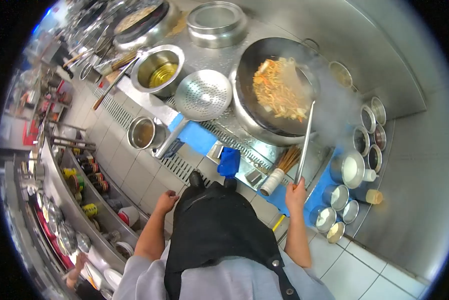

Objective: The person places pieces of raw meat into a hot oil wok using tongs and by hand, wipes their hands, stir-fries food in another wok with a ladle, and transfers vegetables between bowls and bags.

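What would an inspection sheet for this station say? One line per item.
Surface: grey stainless-steel counter, blue strips along its near edge.
Job's things: deep black metal wok holding pale-and-orange shredded food, steaming; long silver metal ladle reaching into it.
Clutter: round perforated metal strainer beside the wok; brown-bristled brush with white-wrapped handle near the ladle's handle; crumpled blue material at the near edge.
Grippers: bare right hand closed around the ladle's handle; bare left hand away from the counter, nothing visible in it.
Cables: nothing seen.
Surroundings: pale tiled floor; another person's arm at lower left.
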Demonstrator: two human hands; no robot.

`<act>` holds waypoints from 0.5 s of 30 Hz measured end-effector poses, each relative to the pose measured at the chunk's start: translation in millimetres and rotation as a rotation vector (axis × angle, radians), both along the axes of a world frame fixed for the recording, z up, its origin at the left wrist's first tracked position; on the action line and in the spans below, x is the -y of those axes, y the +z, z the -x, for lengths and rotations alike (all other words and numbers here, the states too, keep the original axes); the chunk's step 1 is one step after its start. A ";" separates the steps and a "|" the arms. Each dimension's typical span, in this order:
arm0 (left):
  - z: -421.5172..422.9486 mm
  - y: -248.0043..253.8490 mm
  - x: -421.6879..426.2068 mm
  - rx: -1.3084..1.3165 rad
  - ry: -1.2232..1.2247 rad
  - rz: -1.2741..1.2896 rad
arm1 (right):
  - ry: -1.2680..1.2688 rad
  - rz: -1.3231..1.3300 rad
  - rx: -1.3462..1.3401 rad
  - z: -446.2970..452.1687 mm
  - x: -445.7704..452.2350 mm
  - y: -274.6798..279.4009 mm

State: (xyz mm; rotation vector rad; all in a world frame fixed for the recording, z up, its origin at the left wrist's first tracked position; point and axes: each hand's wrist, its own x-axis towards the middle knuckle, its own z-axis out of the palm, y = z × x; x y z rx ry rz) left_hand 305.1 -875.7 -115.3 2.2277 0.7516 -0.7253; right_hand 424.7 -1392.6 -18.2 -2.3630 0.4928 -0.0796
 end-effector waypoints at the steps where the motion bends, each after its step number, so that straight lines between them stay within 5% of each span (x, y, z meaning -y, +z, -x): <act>1: 3.0 -9.1 -4.3 0.000 -0.016 -0.003 | 0.027 0.007 0.025 2.1 1.7 -5.4; 2: 5.9 -19.8 -9.7 0.018 -0.010 0.003 | 0.053 0.016 0.052 3.1 2.5 -11.4; 5: 15.5 -37.7 -34.2 0.020 -0.002 0.017 | -0.165 -0.633 -0.178 8.8 -41.7 56.2; 7: 14.6 -29.0 -41.1 -0.052 0.042 0.012 | -0.130 -0.824 -0.221 18.5 -62.5 78.0; 15: 46.3 -41.0 -126.0 -0.045 0.218 0.106 | 0.541 -1.011 -0.656 6.4 -232.6 142.9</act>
